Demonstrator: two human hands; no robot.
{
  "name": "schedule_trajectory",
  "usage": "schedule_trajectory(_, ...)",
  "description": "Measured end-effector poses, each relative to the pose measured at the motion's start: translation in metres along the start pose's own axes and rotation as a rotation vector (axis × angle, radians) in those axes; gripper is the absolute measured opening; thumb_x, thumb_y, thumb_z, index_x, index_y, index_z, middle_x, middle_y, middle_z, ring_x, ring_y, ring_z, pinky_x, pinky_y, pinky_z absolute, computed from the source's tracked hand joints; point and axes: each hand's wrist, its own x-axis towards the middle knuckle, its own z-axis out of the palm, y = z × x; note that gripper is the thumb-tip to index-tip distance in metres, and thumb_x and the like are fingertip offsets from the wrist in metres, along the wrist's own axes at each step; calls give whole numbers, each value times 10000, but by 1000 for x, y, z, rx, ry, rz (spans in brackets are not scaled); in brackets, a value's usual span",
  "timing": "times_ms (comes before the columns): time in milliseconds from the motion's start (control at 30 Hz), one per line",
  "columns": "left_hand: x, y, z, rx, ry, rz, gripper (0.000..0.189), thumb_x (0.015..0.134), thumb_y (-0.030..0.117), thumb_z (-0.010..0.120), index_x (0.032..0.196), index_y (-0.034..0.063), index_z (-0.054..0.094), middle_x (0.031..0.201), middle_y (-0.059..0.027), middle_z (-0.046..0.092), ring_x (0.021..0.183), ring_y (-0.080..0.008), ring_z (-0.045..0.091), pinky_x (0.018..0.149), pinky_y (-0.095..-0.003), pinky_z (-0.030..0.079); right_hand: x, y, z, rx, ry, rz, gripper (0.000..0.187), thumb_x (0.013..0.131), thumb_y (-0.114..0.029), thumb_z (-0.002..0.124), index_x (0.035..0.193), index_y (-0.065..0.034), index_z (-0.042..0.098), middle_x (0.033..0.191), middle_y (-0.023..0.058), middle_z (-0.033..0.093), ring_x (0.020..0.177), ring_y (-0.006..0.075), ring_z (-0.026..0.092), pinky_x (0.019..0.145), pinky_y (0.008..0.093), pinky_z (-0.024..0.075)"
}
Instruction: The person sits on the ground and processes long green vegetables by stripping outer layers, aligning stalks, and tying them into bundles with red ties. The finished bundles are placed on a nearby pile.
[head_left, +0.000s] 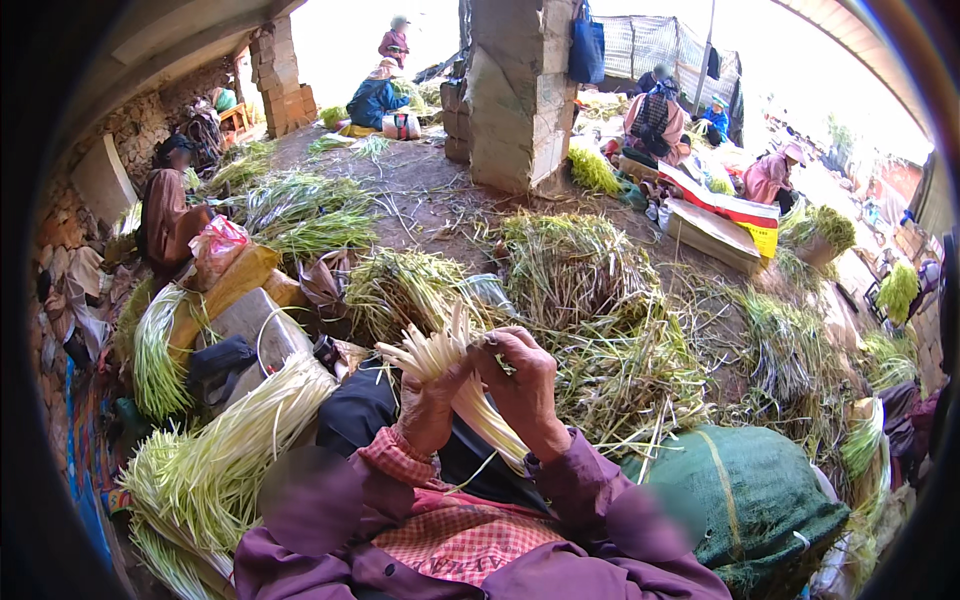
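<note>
My left hand (431, 405) grips a bundle of pale, leafy-vegetable stalks (427, 351), cut ends fanned upward. The bundle's lower length (491, 427) slants down to the right, passing behind my right wrist. Beside those ends, my right hand (525, 379) has its thumb and fingertips pinched together. A small scrap of leaf (506, 366) shows beneath its fingers; exactly what they pinch is partly hidden. Both hands are above my dark-clothed lap (360, 405) and a red checked apron (465, 536). A large heap of long pale-green stalks (225, 450) lies to my left.
Piles of trimmings (577, 270) cover the ground ahead. A stuffed green woven sack (750, 495) stands at my right. A grey block (259, 330) with a dark item on it is at left. Beyond rises a brick pillar (514, 97). Several people sit among more stalks.
</note>
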Motion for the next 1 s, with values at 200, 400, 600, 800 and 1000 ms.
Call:
schedule_trajectory(200, -3, -6, -3, -176, -100, -139, 167, 929, 61, 617, 1090, 29, 647, 975, -18, 662, 919, -122, 627, 834, -294, 507, 10, 2, 1, 23, 140, -16, 117, 827, -39, 723, 918, 6, 665, 886, 90, 642, 750, 156, 628, 666, 273, 498)
schedule_trajectory(400, -1, 5, 2, -143, -159, -7, 227, 926, 107, 650, 1134, 24, 614, 1067, -22, 619, 1003, -123, 584, 850, -286, 495, 12, -13, 7, 57, 6, -182, 187, 829, 17, 671, 1014, 7, 646, 1022, 130, 653, 889, 225, 650, 782, 309, 521)
schedule_trajectory(600, 59, 136, -89, -198, 91, 353, 197, 955, 280, 607, 977, 84, 611, 786, -26, 606, 711, -178, 628, 682, -335, 543, 0, -26, -9, -65, 26, -288, 271, 883, -107, 654, 1110, 35, 612, 1088, 173, 641, 992, 296, 643, 874, 373, 514)
schedule_trajectory(800, 16, 351, -209, 159, 479, 675, 149, 890, 209, 683, 814, 109, 602, 710, -32, 613, 664, -148, 604, 689, -386, 543, -11, -14, -9, -128, 68, -251, 179, 861, -16, 648, 1034, 26, 637, 1023, 166, 648, 936, 284, 640, 804, 359, 515)
schedule_trajectory(1000, -20, 461, -224, 708, 443, 791, 283, 884, 252, 709, 1031, 22, 636, 838, -39, 576, 735, -115, 565, 730, -318, 537, -21, -2, 26, -140, -121, -192, 169, 791, 0, 723, 945, 7, 655, 956, 150, 673, 870, 304, 649, 767, 364, 522)
